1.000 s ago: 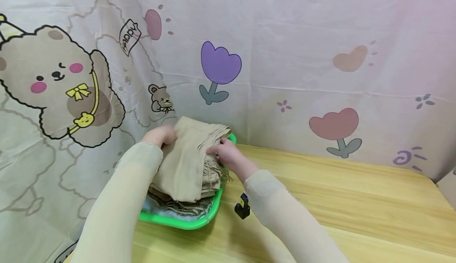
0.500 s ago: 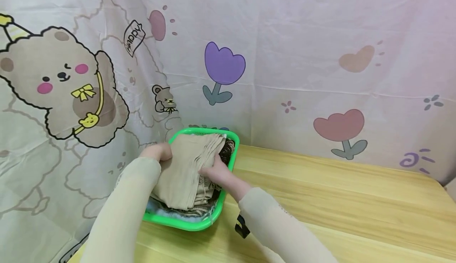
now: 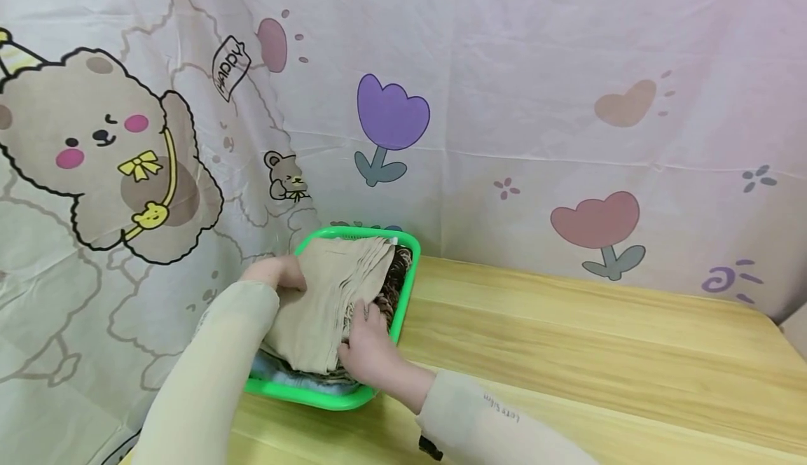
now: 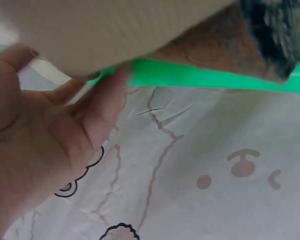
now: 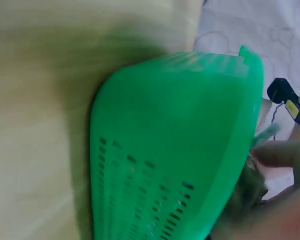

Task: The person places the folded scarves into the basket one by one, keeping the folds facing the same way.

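A folded beige cloth with several layers lies on top of other folded textiles in a green plastic basket. At the cloth's left edge is my left hand; in the left wrist view its fingers extend fairly straight against the cloth's side, just by the basket rim. My right hand rests with spread fingers on the fringed right edge of the pile, inside the near right rim. The right wrist view shows that hand blurred and partly cut off beside the basket wall.
Dark brown fringe shows along the basket's right side, and pale blue fabric at its front. The basket stands on a wooden table against a printed curtain. A small black object is partly behind the right sleeve.
The beige cloth has come down into the basket, uncovering its far rim. My right hand has let go of the cloth's edge and moved nearer, down along the fringed side. My left hand stays at the left edge.
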{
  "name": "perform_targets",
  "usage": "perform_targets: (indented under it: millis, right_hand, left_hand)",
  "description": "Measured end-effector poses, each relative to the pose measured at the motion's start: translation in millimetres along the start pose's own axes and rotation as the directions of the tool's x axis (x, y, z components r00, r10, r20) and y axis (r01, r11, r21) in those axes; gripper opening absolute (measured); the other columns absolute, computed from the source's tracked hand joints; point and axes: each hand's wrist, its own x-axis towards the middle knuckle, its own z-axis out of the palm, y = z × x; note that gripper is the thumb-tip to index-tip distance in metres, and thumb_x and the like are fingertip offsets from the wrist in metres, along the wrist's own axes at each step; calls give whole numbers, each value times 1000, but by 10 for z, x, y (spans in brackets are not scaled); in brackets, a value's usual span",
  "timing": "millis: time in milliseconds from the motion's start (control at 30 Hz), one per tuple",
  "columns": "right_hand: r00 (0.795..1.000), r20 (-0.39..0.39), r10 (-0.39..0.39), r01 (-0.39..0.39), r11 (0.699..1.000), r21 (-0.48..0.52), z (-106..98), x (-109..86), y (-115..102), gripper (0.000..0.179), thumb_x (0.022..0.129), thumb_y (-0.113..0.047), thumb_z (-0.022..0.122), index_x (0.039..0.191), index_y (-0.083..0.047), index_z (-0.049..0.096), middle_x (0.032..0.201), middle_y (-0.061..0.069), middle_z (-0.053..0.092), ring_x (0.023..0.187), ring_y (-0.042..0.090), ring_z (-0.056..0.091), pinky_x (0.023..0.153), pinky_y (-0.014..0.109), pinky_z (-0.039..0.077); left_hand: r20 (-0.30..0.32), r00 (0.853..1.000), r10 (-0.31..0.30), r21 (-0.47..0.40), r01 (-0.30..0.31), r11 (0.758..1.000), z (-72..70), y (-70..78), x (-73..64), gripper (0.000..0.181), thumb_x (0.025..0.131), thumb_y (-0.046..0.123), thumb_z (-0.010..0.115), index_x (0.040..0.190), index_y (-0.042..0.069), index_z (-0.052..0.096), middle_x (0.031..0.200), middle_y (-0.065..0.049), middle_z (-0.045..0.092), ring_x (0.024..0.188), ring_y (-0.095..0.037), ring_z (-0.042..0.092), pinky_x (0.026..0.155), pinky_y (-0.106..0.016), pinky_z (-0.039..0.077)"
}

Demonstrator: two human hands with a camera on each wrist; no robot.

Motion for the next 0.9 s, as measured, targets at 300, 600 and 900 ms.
perform_targets:
  millis: [300,600,900]
  right_hand:
    - [969,155,-195,247,669,-701,76,16,141,76,91,-62,39,148,-15,25,155,14,18,142,34,21,114,37,26]
    - [980,200,9,132,721,-681,278,-130,-81,72,92,-52,48,148,-12,25,154,16,20,137,37,31,86,30,53]
    - [966,257,34,118,825,-552,167,-247,-202,63,94,-44,50,145,-13,32,151,17,26,131,31,42,79,29,55]
  left_hand:
    - [99,995,-31,174,14,985,163,214,48,118,65,41,83,150,6,9,155,-24,-4,142,-45,-2,111,-61,15]
    - [123,992,3,175,-25,984,383,111,146,117,67,38,82,148,0,8,152,-30,-5,140,-47,-2,111,-61,15]
    - [112,994,11,156,-29,987,378,87,176,120,66,37,84,148,-2,6,151,-32,-5,139,-50,-3,112,-60,11]
